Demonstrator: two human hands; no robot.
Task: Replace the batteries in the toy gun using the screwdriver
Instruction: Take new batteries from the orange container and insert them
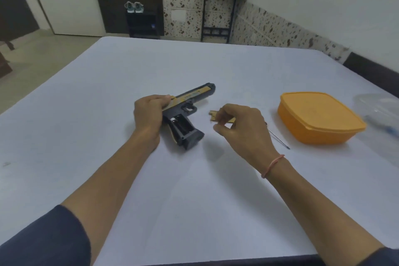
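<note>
A black and gold toy gun lies on its side on the white table, barrel pointing far right, grip toward me. The battery bay in its grip is open and looks dark inside. My left hand grips the rear of the gun and holds it down. My right hand hovers just right of the gun and pinches a small gold cover piece between thumb and fingers. The thin screwdriver lies on the table behind my right hand, partly hidden by it.
An orange lidded plastic box stands to the right of the screwdriver. A clear plastic container sits at the right edge. Beyond the table are a shoe rack with shoes and a dark folding stand.
</note>
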